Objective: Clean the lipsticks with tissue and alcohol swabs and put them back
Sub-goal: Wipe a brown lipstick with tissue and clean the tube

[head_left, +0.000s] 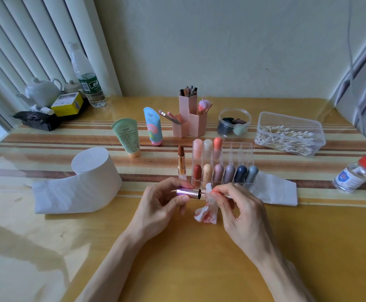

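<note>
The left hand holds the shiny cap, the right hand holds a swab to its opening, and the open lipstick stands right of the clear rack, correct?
Not quite: the head view shows the open lipstick standing left of the clear rack, not right. The rest holds: the left hand holds the shiny cap and the right hand holds a swab to its opening.

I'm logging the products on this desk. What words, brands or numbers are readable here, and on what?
Water bottle: green label, white characters, probably "怡宝"; smaller print blurred.
Green tube: print too small to read.
Blue tube: print too small to read.
Yellow box: label unreadable.
Red-capped bottle: blue-and-white label, unreadable.
</note>
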Available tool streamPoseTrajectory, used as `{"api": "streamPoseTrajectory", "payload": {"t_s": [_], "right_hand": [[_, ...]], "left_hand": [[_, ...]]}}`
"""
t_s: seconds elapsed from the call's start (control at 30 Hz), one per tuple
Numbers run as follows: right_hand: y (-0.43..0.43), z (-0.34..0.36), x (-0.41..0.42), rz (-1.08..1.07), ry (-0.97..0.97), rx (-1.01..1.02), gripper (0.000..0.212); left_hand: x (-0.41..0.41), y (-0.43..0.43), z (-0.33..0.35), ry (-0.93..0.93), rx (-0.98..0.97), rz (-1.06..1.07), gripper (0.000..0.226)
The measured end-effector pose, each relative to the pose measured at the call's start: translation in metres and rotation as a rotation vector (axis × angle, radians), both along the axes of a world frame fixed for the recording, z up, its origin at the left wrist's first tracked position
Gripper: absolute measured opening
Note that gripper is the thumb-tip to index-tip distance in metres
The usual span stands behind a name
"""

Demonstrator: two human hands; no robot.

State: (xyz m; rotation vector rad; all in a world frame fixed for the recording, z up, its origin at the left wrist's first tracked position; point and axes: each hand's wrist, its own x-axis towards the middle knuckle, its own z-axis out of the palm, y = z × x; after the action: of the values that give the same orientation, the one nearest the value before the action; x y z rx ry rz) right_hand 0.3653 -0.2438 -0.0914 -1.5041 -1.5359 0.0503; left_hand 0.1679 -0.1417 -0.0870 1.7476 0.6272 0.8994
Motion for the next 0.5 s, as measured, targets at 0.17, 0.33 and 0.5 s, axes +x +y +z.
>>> {"api": "streamPoseTrajectory", "payload": {"t_s": [0.17, 0.33, 0.5], "right_hand": [[-0.0005, 0.0015, -0.0031, 0.074, -0.006, -0.019, 0.013], [-0.0014, 0.0003, -0.0020, 0.019, -0.074, 0.064, 0.019], [-0.0007, 0.0006, -0.0002, -0.021, 0.014, 0.003, 0.018]], "left_hand": [[-0.0017, 0.0044, -0.0037, -0.017, -0.030, 0.014, 0.012], [-0.0001, 0.0016, -0.0056, 0.027, -0.033, -0.014, 0.010], [-0.0002, 0.0023, -0.0036, -0.015, -0.067, -0.028, 0.010]]}}
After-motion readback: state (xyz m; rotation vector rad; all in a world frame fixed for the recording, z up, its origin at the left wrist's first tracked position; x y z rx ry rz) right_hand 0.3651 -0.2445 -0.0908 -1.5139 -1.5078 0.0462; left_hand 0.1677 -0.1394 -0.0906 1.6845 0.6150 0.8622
